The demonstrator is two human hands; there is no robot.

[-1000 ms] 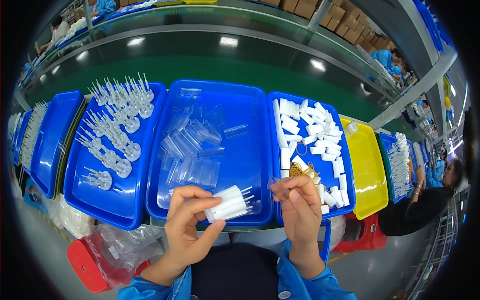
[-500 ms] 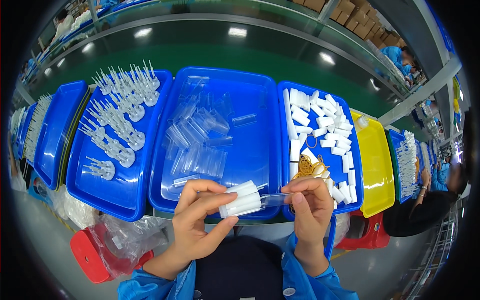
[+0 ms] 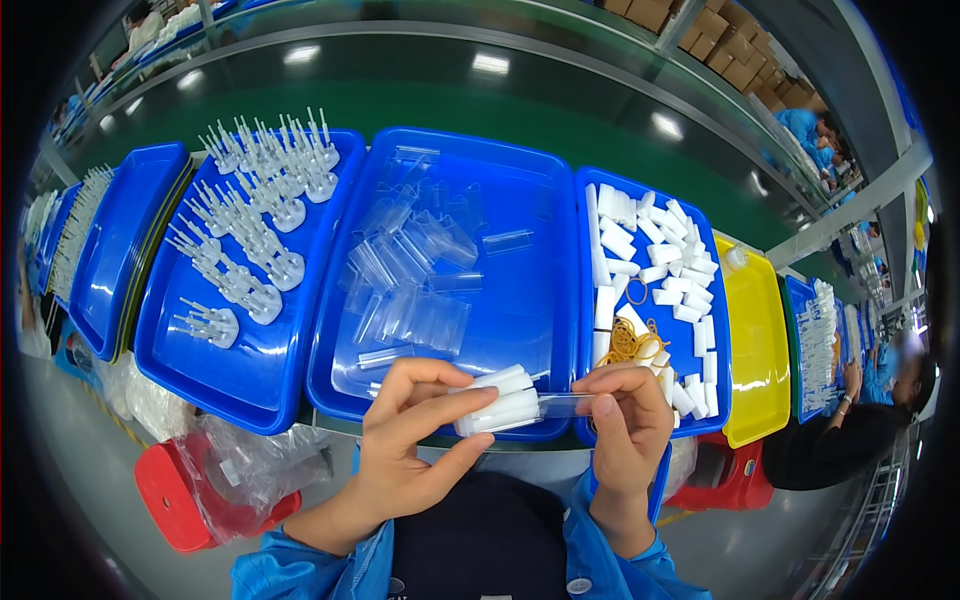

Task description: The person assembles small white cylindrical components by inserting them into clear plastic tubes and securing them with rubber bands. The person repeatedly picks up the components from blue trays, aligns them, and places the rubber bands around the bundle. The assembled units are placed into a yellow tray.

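White tubes (image 3: 512, 402) sat in my part-curled left fingers (image 3: 440, 409), a clear sleeve (image 3: 566, 405) pinched in my right fingers (image 3: 622, 380) — any crooked push risked jamming it.

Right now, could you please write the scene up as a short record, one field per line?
Left hand: holding a bundle of white cylinders
Right hand: pinching a clear plastic piece, its other end at the bundle
Middle tray: blue; loose clear pieces
Left tray: blue; pale pieces with upright pegs
Right tray: blue; white pieces, tan rubber bands
Beyond right tray: yellow tray
Floor, left: red stool, clear plastic bag
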